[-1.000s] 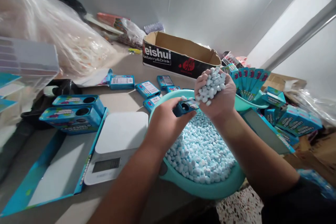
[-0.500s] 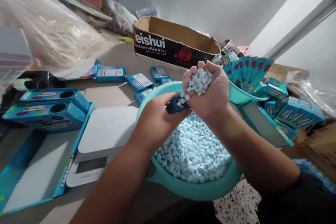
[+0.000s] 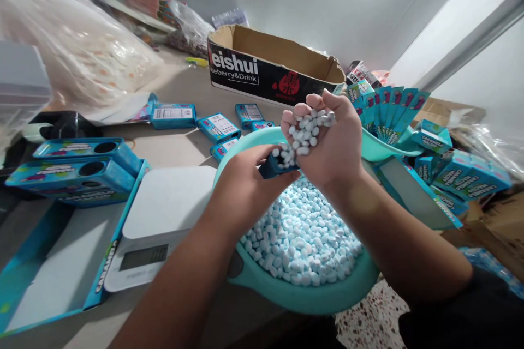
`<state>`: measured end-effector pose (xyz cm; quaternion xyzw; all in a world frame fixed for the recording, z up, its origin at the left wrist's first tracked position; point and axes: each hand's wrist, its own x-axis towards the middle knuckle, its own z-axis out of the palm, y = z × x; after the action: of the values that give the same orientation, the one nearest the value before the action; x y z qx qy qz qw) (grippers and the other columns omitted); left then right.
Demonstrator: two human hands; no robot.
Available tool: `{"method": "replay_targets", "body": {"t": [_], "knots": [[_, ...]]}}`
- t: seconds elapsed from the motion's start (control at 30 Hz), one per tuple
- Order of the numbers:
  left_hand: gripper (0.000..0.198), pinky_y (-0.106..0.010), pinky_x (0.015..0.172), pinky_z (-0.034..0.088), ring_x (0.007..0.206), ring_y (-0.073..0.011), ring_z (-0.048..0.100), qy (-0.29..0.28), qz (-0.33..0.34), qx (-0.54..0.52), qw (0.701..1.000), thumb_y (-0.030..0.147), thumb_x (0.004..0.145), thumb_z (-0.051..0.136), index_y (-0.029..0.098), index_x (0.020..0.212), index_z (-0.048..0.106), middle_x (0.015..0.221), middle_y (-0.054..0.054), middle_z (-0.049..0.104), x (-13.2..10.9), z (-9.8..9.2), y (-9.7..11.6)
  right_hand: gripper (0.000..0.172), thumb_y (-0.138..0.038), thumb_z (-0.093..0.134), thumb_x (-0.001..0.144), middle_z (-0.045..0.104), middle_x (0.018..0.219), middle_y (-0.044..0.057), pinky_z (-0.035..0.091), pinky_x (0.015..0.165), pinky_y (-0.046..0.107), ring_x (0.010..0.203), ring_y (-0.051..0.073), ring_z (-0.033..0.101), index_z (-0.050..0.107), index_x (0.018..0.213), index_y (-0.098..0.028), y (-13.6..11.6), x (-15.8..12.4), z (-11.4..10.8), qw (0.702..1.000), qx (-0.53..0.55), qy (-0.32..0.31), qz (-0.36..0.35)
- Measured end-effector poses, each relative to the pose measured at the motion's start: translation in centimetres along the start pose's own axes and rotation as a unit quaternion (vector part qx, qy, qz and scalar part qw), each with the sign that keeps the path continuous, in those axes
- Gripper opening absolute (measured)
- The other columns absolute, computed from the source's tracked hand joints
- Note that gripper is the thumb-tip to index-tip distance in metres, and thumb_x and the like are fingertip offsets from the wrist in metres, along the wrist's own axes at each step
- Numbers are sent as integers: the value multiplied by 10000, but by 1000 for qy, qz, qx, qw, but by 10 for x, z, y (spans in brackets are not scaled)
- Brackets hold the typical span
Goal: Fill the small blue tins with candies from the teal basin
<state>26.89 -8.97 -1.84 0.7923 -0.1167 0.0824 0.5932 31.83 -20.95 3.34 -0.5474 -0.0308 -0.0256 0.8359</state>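
Note:
My left hand (image 3: 249,182) is wrapped round a small blue tin (image 3: 270,167), its open mouth turned up toward my other hand. Cupped and tilted, my right hand (image 3: 338,147) carries a heap of pale blue candies (image 3: 308,130). Some of them spill off the palm into the tin's mouth, where several show at the opening. Both hands are above a turquoise basin (image 3: 282,297) that holds a great many of the same candies. Most of the tin's body is hidden behind my left fingers.
Left of the basin is a white kitchen scale (image 3: 167,196), beside a blue carton (image 3: 92,289) with tins (image 3: 106,180) on it. Closed tins (image 3: 219,126) lie behind. A black cardboard box (image 3: 266,73) stands at the back; blue candy boxes (image 3: 470,174) are stacked right.
Candies have slid from my right palm toward the tin, so the heap is smaller and more show at the tin's mouth. My right hand has tilted slightly; the left stays nearly still.

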Motion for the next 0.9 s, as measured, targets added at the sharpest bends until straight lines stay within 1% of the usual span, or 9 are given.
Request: {"method": "replay_targets", "body": {"t": [0.1, 0.23, 0.37, 0.5, 0.63, 0.7, 0.73, 0.83, 0.9], "knots": [[277, -340, 733, 568, 849, -223, 695, 13, -7, -8, 1000, 339, 777, 752, 283, 1049, 746, 987, 10, 766, 0, 0, -2, 303, -518, 508, 895, 602, 758, -2, 570, 877, 337, 856, 146, 679, 549, 793, -235, -3, -1, -1, 1000, 11, -7, 4], [302, -401, 826, 581, 875, -236, 700, 3, -20, -13, 1000, 352, 788, 743, 290, 1083, 741, 1010, -3, 766, 0, 1, -4, 355, -587, 502, 884, 621, 772, 13, 574, 853, 366, 958, 188, 685, 590, 832, -247, -6, -1, -5, 997, -52, -52, -9], [297, -433, 889, 566, 922, -252, 694, 24, -17, 29, 999, 372, 771, 762, 269, 1049, 746, 1057, -22, 757, 0, 0, -2, 410, -601, 446, 919, 646, 780, 26, 567, 872, 367, 975, 193, 683, 577, 782, -237, -8, -4, -3, 996, -59, -73, 6], [323, -417, 868, 569, 878, -245, 701, 37, -25, 53, 998, 401, 744, 790, 268, 1036, 747, 1009, -23, 761, 1, 0, 0, 450, -561, 368, 964, 678, 849, 30, 546, 903, 379, 1020, 197, 677, 606, 766, -234, -11, -9, 3, 990, -68, -121, 10], [380, -419, 805, 584, 818, -249, 708, 47, -39, 35, 997, 446, 741, 793, 253, 1064, 740, 954, -43, 769, 0, 0, -2, 402, -558, 455, 946, 688, 964, 29, 526, 873, 365, 1055, 204, 649, 658, 803, -241, -18, -9, 1, 977, -151, -139, -54], [390, -420, 789, 587, 840, -255, 712, 65, -41, 14, 997, 442, 749, 792, 254, 1086, 735, 982, -48, 770, 0, 0, -3, 318, -471, 524, 936, 670, 913, 31, 504, 821, 326, 962, 185, 634, 681, 807, -227, -22, -6, -7, 949, -262, -132, -112], [385, -423, 797, 587, 864, -258, 713, 74, -38, 4, 997, 435, 752, 792, 257, 1088, 735, 1005, -49, 769, -1, 0, -3, 275, -421, 555, 926, 658, 866, 29, 485, 782, 310, 890, 172, 617, 692, 804, -216, -24, -5, -12, 922, -337, -132, -137], [390, -443, 851, 578, 919, -267, 710, 85, -38, -11, 996, 429, 744, 804, 266, 1093, 742, 1047, -45, 765, -2, 0, -4, 209, -328, 600, 900, 636, 752, 22, 404, 663, 297, 709, 143, 535, 714, 788, -193, -27, 0, -26, 806, -548, -150, -166], [423, -447, 865, 575, 928, -269, 709, 86, -52, -18, 995, 427, 726, 818, 262, 1109, 743, 1052, -44, 765, -2, 0, -4, 204, -302, 603, 891, 642, 729, 23, 357, 613, 300, 651, 132, 503, 719, 772, -183, -28, 0, -31, 743, -629, -164, -160]]}}
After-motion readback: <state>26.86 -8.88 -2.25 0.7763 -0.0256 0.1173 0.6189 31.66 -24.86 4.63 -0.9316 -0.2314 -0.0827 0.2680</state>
